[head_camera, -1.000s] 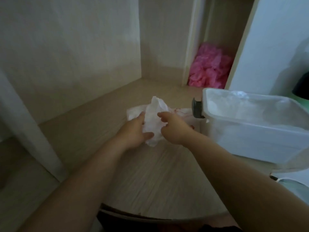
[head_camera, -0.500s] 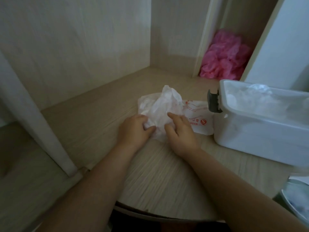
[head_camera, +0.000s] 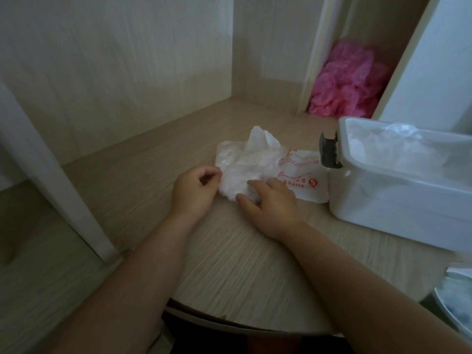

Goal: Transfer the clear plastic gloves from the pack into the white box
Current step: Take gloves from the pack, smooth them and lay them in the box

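Table (head_camera: 229, 264): pale wood, centre, cabinet walls behind.
Box (head_camera: 398, 200): white, open, right of frame; clear plastic inside.
Pack (head_camera: 306, 185): flat, red print, just left of Box.
Gloves (head_camera: 245, 167): crumpled clear heap atop Pack, centre frame.
Left hand (head_camera: 195, 190): curled, pinching left edge of Gloves.
Right hand (head_camera: 273, 203): thumb and fingers gripping near side of Gloves.

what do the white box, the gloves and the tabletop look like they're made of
White box: probably rigid plastic, with smooth, slightly translucent-looking moulded walls. Gloves: thin clear plastic film, crinkled and bunched. Tabletop: pale wood-grain finish, matte, possibly laminate; streaky grain lines show.
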Tool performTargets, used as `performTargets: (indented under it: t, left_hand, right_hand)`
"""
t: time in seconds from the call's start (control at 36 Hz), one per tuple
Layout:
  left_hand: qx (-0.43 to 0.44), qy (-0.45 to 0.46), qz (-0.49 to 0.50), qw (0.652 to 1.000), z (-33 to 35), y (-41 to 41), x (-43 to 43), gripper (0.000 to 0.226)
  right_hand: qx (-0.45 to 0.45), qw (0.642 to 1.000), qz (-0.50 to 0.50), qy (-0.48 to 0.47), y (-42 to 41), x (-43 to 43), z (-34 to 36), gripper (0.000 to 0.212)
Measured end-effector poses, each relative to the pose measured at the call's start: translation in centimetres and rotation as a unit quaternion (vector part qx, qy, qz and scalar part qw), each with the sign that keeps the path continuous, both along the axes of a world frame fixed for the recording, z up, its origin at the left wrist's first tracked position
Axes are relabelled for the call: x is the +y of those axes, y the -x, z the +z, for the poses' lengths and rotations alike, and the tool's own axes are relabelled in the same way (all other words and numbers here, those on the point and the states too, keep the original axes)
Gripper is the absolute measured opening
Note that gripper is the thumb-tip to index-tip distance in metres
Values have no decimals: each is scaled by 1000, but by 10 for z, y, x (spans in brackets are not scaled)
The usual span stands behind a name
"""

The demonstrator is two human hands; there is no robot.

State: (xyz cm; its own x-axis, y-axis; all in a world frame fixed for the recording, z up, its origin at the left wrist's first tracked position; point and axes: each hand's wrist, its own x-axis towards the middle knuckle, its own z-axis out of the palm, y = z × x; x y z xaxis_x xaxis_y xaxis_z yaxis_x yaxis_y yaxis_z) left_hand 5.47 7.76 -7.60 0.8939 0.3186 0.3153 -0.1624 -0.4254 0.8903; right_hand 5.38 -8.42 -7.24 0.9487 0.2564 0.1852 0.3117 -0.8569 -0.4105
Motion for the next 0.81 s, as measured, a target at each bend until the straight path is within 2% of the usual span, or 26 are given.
performTargets:
  t: [0.17,0.22,0.31,0.36,0.42,0.47,0.53,0.61,0.67,0.72,0.75,0.81]
  left_hand:
    - [-16,146,38,988,0,-6,7,17]
    - [-16,135,31,990,1,-3,5,15]
    - [-10,47,15,999,-1,0,-4,17]
    - [-13,55,11,998,-1,-2,-8,18]
    - [2,122,-12,992,5,-3,-8,14]
    - [29,168,-75,982,10,-1,-5,6]
    - [44,181,-137,973,12,-1,-4,13]
    - [51,205,-126,969,12,0,-3,5]
    - [61,214,-128,966,13,0,-4,4]
    - [60,224,-139,963,11,-1,-4,6]
    - [60,232,-132,962,12,-1,-5,4]
    - [56,236,-108,964,9,-4,-3,15]
  right_hand:
    - [-18,1000,1,-5,2,1,1,51]
    - [-65,997,-17,-48,4,3,-1,58]
    - [-228,970,-26,-85,8,5,-2,56]
    - [-248,966,-5,-74,10,7,0,53]
    - [-212,974,32,-70,9,11,4,56]
    - [-117,988,71,-75,7,13,13,65]
    - [-50,991,93,-76,5,14,20,74]
    - [33,983,87,-160,3,16,32,80]
    - [51,979,81,-178,-1,18,32,65]
    - [12,983,66,-168,-5,17,29,40]
    - [-5,983,53,-176,-6,16,28,33]
    - [-14,979,23,-203,-6,12,25,28]
